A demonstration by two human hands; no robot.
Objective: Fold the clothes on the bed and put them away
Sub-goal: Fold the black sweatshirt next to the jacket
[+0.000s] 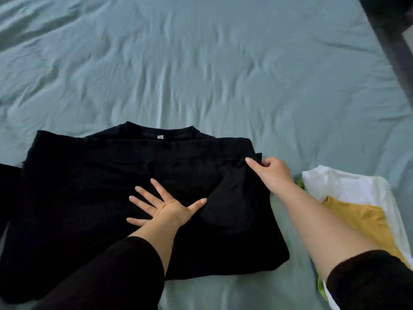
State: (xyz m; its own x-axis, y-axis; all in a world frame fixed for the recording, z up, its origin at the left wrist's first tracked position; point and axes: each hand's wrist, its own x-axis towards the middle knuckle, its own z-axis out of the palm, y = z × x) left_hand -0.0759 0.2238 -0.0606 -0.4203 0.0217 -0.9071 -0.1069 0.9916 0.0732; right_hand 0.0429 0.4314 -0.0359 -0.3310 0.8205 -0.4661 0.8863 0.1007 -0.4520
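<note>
Left hand (165, 209) presses flat, fingers spread, on the shirt (89, 198), collar pointing away, long axis sideways. Right hand (271, 173) pinches its right edge; a pile (348, 186) lies right of it.

I am seeing dim, soft, bluish light here, and the bed sheet (201, 74) is showing only faint shadows along its wrinkles. The black shirt (89, 186) is losing nearly all its detail in the gloom. The wide lens is bending and softening everything toward the edges.
</note>
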